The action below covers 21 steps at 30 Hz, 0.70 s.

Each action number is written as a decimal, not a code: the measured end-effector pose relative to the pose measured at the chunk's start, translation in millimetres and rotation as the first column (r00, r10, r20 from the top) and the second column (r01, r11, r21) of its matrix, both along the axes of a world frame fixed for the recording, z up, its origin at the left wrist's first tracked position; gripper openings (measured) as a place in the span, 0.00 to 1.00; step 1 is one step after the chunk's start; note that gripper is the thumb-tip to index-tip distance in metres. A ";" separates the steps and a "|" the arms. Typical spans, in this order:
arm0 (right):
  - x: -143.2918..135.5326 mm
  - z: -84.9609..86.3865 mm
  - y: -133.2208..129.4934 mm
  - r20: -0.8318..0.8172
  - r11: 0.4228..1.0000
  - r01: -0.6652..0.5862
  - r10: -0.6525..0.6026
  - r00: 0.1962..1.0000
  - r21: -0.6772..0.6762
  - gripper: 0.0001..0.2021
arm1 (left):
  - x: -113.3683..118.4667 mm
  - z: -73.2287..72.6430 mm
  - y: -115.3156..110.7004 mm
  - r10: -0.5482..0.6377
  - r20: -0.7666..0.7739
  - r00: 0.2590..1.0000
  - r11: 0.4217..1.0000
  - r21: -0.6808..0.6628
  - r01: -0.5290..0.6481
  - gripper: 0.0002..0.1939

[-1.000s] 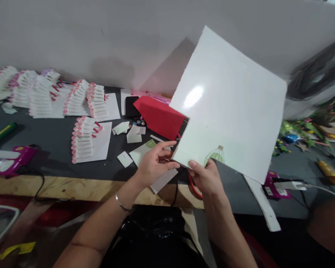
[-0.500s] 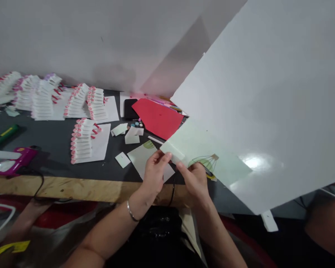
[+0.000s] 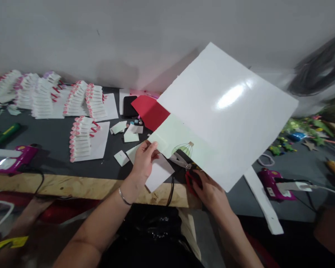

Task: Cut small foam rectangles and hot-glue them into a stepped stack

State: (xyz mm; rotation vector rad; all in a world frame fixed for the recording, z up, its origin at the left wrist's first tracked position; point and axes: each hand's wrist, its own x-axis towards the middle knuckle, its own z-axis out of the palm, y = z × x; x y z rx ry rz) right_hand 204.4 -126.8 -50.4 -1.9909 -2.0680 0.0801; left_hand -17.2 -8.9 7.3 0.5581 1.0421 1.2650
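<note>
My left hand pinches the left corner of a large glossy white sheet between thumb and fingers. The lower left part of the sheet is pale green, with a green hot-air balloon drawing on it. My right hand is closed around the red handles of a pair of scissors just below the sheet's lower edge. Their grey blades point up and left near the balloon drawing, partly hidden by the sheet. Under the left hand lies a smaller white paper on the dark table.
Fanned rows of white strips with pink ends lie on papers to the left. Small cut pieces, a red sheet and a black phone-like item lie nearby. Purple power strips stand at both sides, artificial greenery at right.
My right hand has left the sheet's corner, moved down and right, and taken hold of the scissors. The large sheet has swung lower and away, uncovering the table at right.
</note>
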 end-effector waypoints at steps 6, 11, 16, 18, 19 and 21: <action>4.5 -2.8 14.7 -0.026 0.999 -0.022 0.021 0.999 -0.035 0.14 | -7.8 1.5 9.7 0.068 -0.043 0.997 0.997 0.044 -0.066 0.18; 5.4 0.7 -10.6 -0.448 0.995 0.065 -0.094 0.889 -0.081 0.16 | -11.6 12.0 24.2 0.156 -0.041 0.987 0.979 0.135 -0.150 0.19; 0.4 10.5 -45.5 -0.923 0.980 -0.018 -0.183 0.339 -0.201 0.24 | -13.0 26.3 27.8 0.209 -0.084 0.974 0.955 0.233 -0.184 0.18; -3.7 14.4 -51.0 -0.963 0.963 -0.117 -0.225 0.147 -0.243 0.29 | -14.0 31.6 25.9 0.218 -0.079 0.973 0.949 0.250 -0.193 0.18; -6.0 16.6 -51.7 -0.968 0.950 -0.185 -0.242 0.072 -0.251 0.32 | -15.0 34.0 24.4 0.217 -0.075 0.973 0.949 0.249 -0.192 0.18; -10.6 22.3 -50.7 -0.956 0.899 -0.349 -0.293 -0.030 -0.265 0.33 | -18.8 37.9 20.0 0.197 -0.068 0.978 0.955 0.239 -0.175 0.18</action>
